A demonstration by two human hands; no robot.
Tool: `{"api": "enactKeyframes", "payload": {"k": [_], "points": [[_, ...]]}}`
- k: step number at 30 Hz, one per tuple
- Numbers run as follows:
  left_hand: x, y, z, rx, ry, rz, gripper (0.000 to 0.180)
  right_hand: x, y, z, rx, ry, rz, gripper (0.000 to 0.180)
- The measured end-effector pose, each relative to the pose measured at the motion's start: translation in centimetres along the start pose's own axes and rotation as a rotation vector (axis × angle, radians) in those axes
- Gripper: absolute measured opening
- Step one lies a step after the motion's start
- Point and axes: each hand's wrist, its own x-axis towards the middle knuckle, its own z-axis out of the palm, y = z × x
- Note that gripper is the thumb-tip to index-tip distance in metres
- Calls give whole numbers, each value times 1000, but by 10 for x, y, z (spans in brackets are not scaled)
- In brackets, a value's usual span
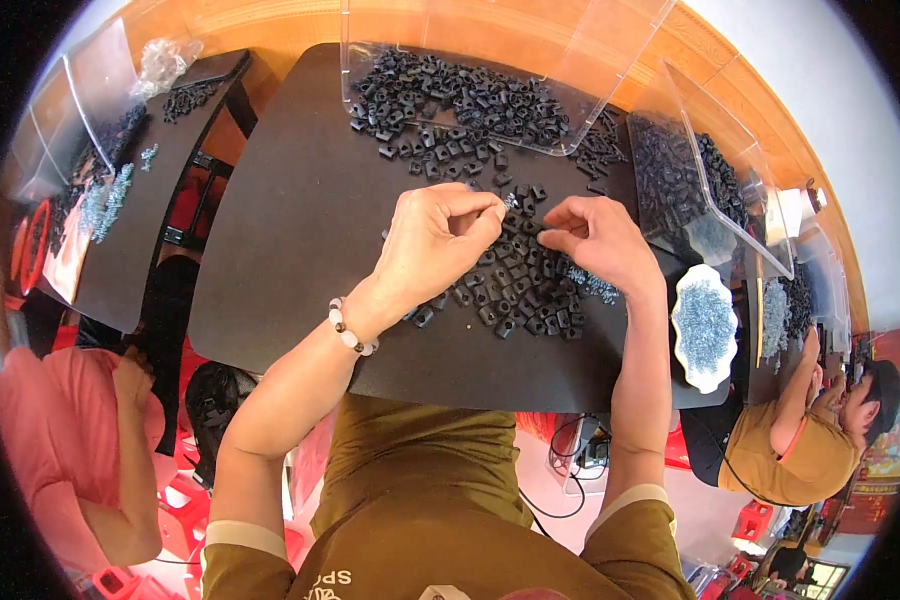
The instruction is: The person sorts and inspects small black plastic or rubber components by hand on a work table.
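My left hand, with a bead bracelet at the wrist, pinches a small black part between thumb and fingers over the dark table. My right hand hovers close beside it, fingers curled and pinched on something too small to make out. Under both hands lies a loose heap of small black plastic parts, mixed with a few small silvery pieces.
A clear bin spills more black parts at the table's far side; another clear bin stands right. A white scalloped dish of silvery screws sits at the right. One person sits at the left, another at the right.
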Motion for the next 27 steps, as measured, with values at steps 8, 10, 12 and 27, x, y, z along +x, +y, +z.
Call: {"api": "enactKeyframes", "payload": {"k": [8,10,12,27], "points": [[-1,5,1,10,-34,47,15,3,-19,19,645,57,-283,17],[-1,5,1,22,-57,38,15,3,-23,20,593,84,-280,18],[-1,8,1,42,-59,72,14,2,-25,22,544,108,-280,19],[3,3,-6,-277,-150,-132,24,0,-32,22,687,95,-313,13]]}}
